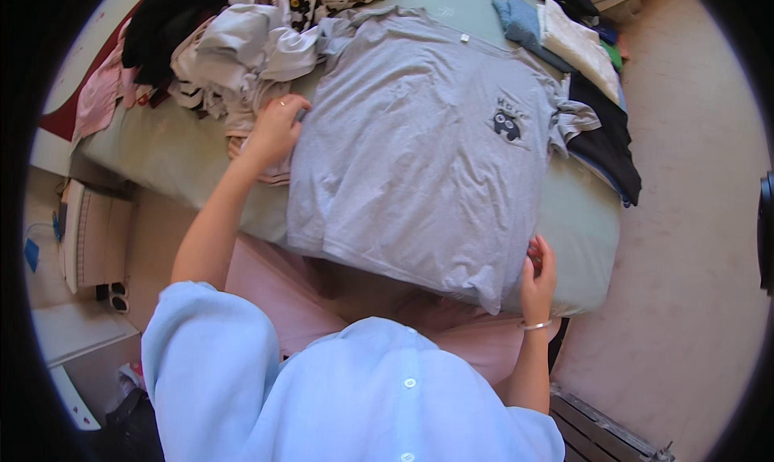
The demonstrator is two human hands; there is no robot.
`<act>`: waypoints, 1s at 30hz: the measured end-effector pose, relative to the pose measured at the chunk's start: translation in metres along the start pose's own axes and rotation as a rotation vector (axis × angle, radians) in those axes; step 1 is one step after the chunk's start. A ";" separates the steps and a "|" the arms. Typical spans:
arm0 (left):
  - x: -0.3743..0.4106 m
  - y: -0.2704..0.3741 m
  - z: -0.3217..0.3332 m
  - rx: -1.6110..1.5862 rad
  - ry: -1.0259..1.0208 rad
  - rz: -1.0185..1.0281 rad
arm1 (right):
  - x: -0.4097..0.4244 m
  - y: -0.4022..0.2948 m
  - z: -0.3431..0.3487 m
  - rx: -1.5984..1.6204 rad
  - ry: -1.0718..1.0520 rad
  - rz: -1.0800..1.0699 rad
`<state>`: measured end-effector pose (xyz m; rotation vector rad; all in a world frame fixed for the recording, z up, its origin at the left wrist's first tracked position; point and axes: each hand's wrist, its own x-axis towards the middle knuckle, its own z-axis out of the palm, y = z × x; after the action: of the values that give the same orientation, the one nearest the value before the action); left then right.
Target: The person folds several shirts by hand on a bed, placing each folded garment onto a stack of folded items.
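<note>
A grey short-sleeved T-shirt [411, 153] lies spread out front side up on a bed [580, 238], its neckline away from me. A small dark cartoon print with lettering marks its chest. Some wrinkles run across the body, and the hem reaches the bed's near edge. My left hand [281, 126] is at the shirt's left side, fingers bent near the cloth; whether they pinch it cannot be made out. Beside the lower right edge, near the hem corner, my right hand [539, 274] has its fingers curved and apart, with no cloth visibly gripped.
A loose heap of white clothes [242, 45] adjoins the shirt's left side, with black clothing [169, 26] and a pink garment [103, 102] beyond. Folded white cloth [577, 42] and black clothing [604, 135] lie along the right edge. Floor [689, 232] borders the bed there.
</note>
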<state>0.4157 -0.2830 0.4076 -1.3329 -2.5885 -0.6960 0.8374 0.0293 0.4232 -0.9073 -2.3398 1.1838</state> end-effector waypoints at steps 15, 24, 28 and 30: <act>-0.172 0.119 0.010 -0.302 0.229 -0.268 | -0.060 0.012 0.015 -0.412 -0.034 -0.449; -0.168 0.114 0.001 -0.498 0.255 -0.293 | -0.072 0.017 0.018 -0.374 0.138 -0.465; -0.172 0.108 -0.001 -0.726 0.345 -0.459 | -0.074 0.015 0.016 -0.219 0.120 -0.409; -0.171 0.108 -0.009 -0.808 0.428 -0.514 | -0.075 0.011 0.010 -0.198 0.109 -0.419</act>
<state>0.6037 -0.3586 0.3945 -0.4800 -2.3411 -2.0027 0.8902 -0.0229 0.4062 -0.4863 -2.4260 0.7278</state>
